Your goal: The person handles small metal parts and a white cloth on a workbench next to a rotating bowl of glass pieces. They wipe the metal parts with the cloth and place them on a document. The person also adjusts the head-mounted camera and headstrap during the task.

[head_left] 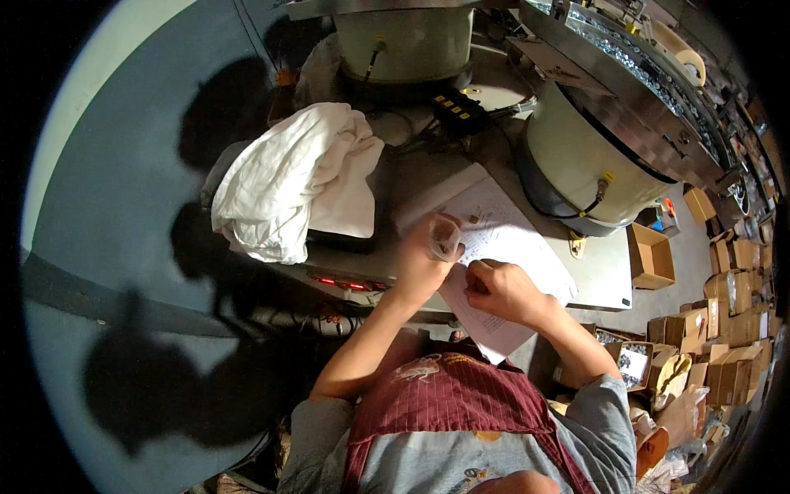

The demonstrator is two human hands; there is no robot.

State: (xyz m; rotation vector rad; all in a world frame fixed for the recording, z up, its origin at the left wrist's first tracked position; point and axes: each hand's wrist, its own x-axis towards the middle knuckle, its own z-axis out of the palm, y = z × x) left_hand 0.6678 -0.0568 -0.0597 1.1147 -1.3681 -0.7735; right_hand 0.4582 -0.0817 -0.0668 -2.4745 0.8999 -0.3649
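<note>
My left hand point(418, 265) is wrapped round a small clear plastic cup point(445, 236), its round mouth facing up. Beside it, my right hand point(508, 292) is curled with thumb and fingers together; what it holds, if anything, is hidden. Both hands are over written sheets of paper point(527, 240) that lie at a slant on the grey bench top point(607, 280) and hang over its near edge. A small dark piece point(474, 219) sits on the paper just past the cup.
A crumpled white cloth point(288, 177) is heaped at the left. Two pale bowl feeders point(568, 152) stand behind, the right one under a metal tray of shiny small parts point(634, 66). A black control box point(458, 114) with cables lies between them. Cardboard boxes point(652, 257) crowd the right.
</note>
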